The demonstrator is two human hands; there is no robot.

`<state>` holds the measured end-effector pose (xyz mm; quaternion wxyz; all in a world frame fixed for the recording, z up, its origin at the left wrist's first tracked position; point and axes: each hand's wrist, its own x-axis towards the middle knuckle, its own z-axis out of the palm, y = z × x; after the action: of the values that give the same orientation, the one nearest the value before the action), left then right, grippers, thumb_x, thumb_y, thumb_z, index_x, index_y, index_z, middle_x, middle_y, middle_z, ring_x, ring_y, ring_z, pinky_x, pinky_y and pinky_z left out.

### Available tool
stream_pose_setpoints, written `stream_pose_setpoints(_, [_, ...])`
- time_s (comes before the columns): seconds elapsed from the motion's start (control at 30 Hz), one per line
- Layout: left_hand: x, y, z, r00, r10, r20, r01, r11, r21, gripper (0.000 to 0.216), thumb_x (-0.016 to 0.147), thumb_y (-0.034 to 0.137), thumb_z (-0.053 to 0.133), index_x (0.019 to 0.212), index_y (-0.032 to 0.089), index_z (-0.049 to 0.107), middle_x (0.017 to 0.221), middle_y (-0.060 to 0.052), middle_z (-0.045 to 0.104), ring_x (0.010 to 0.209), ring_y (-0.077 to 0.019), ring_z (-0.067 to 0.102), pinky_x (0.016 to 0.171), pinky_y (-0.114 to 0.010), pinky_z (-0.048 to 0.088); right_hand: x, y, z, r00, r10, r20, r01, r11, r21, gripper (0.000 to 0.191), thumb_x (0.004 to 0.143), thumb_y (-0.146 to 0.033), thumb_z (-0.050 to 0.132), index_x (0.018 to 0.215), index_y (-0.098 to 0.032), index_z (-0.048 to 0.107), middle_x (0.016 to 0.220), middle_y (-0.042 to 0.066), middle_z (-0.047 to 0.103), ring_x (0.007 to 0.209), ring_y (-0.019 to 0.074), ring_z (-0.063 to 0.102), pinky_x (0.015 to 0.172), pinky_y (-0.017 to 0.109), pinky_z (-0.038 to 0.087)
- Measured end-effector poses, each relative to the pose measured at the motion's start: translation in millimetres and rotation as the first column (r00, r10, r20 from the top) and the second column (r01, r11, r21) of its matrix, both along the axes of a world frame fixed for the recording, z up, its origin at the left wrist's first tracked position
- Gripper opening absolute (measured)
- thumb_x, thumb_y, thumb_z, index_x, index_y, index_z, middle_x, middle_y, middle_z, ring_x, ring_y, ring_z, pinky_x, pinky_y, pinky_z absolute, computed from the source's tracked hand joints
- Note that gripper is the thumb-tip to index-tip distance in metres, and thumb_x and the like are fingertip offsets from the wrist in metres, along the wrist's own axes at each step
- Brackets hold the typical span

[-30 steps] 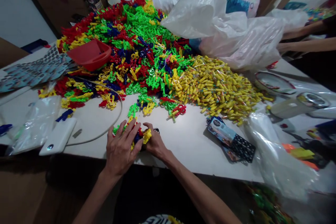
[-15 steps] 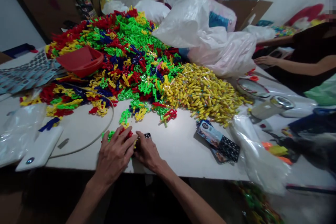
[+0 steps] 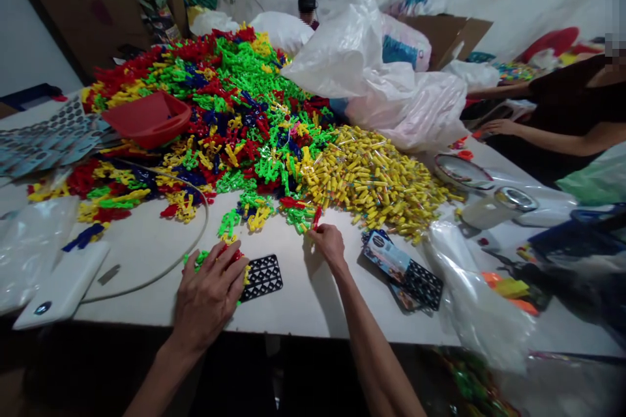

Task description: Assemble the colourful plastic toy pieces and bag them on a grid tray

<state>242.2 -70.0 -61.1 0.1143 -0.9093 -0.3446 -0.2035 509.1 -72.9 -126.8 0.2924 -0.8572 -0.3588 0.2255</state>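
My left hand [image 3: 209, 296] lies flat, fingers spread, over a small heap of coloured plastic pieces [image 3: 208, 257] near the table's front edge. A black perforated grid plate [image 3: 263, 277] lies beside it, touching the heap. My right hand [image 3: 328, 242] has reached forward to the edge of the big pile of red, green, yellow and blue plastic pieces [image 3: 229, 111]. Its fingertips pinch at a red piece [image 3: 317, 216] there.
A mound of small yellow tubes [image 3: 381, 179] lies right of the big pile. A red bowl [image 3: 147, 118] sits at left, a white device [image 3: 61, 287] with cable front left, printed cards [image 3: 401, 267] at right. Clear bags [image 3: 391, 78] lie behind. Another person's arm [image 3: 538, 137] rests far right.
My right hand left the small heap and reached forward right to the pile's edge, uncovering the black grid plate. My left hand stayed on the heap. The camera tilted up.
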Motion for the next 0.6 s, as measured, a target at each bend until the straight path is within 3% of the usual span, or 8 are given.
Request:
stream_pose_setpoints(0.13, [0, 0, 0.6, 1.000, 0.005, -0.002, -0.005, 1.000, -0.018, 0.025, 0.084, 0.024, 0.049, 0.106, 0.027, 0.061, 0.128, -0.003, 0.055, 0.119, -0.0263, 0.048, 0.098, -0.049, 0.030, -7, -31, -8.7, 0.982, 0.093, -0.165, -0.076, 0.991, 0.108, 0.023, 0.074, -0.035, 0.051, 0.067, -0.014, 0.060, 0.057, 0.002, 0.058, 0.056, 0.0140, 0.055, 0.049, 0.021, 0.036])
stream_pose_setpoints(0.23, [1, -1, 2.3, 1.000, 0.009, -0.007, -0.009, 0.999, -0.037, 0.025, 0.085, 0.025, 0.048, 0.106, 0.027, 0.061, 0.128, -0.002, 0.055, 0.120, -0.0263, 0.048, 0.098, -0.049, 0.030, -19, -43, -9.6, 0.867, 0.304, -0.394, -0.217, 0.943, 0.251, 0.018, 0.071, -0.032, 0.053, 0.068, -0.014, 0.057, 0.051, -0.004, 0.049, 0.048, 0.0103, 0.047, 0.046, 0.020, 0.034])
stream_pose_setpoints(0.3, [2, -2, 3.6, 1.000, 0.014, -0.009, -0.015, 0.999, -0.043, 0.024, 0.085, 0.024, 0.048, 0.105, 0.027, 0.061, 0.127, -0.002, 0.056, 0.120, -0.0260, 0.048, 0.098, -0.048, 0.030, -24, -44, -7.7, 0.782, 0.423, -0.458, -0.355, 0.906, 0.231, 0.015, 0.069, -0.029, 0.054, 0.068, -0.014, 0.058, 0.050, -0.004, 0.048, 0.047, 0.0093, 0.044, 0.046, 0.020, 0.032])
stream_pose_setpoints(0.37, [3, -3, 4.8, 1.000, 0.021, -0.010, -0.021, 0.999, -0.047, 0.024, 0.086, 0.024, 0.047, 0.105, 0.027, 0.061, 0.127, -0.002, 0.056, 0.120, -0.0256, 0.048, 0.098, -0.048, 0.031, -25, -41, -4.0, 0.796, 0.456, -0.398, -0.450, 0.885, 0.115, 0.014, 0.068, -0.027, 0.058, 0.070, -0.014, 0.060, 0.055, -0.003, 0.052, 0.050, 0.0098, 0.045, 0.047, 0.020, 0.030])
stream_pose_setpoints(0.47, [3, -3, 5.8, 1.000, 0.028, -0.011, -0.029, 0.998, -0.054, 0.024, 0.086, 0.024, 0.047, 0.105, 0.027, 0.061, 0.128, -0.002, 0.056, 0.120, -0.0251, 0.048, 0.098, -0.048, 0.031, -21, -38, 3.4, 0.910, 0.398, -0.117, -0.408, 0.910, -0.074, 0.020, 0.064, -0.030, 0.066, 0.076, -0.015, 0.060, 0.069, 0.001, 0.060, 0.062, 0.0125, 0.051, 0.050, 0.021, 0.029])
stream_pose_setpoints(0.53, [4, -3, 6.0, 1.000, 0.028, -0.013, -0.029, 0.998, -0.056, 0.024, 0.086, 0.024, 0.047, 0.105, 0.028, 0.061, 0.128, -0.001, 0.056, 0.120, -0.0249, 0.048, 0.098, -0.048, 0.030, -20, -38, 8.0, 0.899, 0.436, 0.042, -0.425, 0.892, -0.155, 0.021, 0.066, -0.033, 0.066, 0.076, -0.016, 0.060, 0.076, 0.004, 0.062, 0.067, 0.0139, 0.053, 0.051, 0.021, 0.028])
stream_pose_setpoints(0.6, [4, -3, 6.0, 0.999, 0.029, -0.014, -0.029, 0.998, -0.057, 0.024, 0.086, 0.025, 0.047, 0.105, 0.028, 0.061, 0.127, -0.001, 0.056, 0.120, -0.0251, 0.048, 0.098, -0.049, 0.030, -23, -39, 11.0, 0.837, 0.529, 0.143, -0.496, 0.842, -0.213, 0.017, 0.072, -0.032, 0.061, 0.072, -0.016, 0.060, 0.078, 0.006, 0.062, 0.068, 0.0147, 0.054, 0.051, 0.023, 0.025])
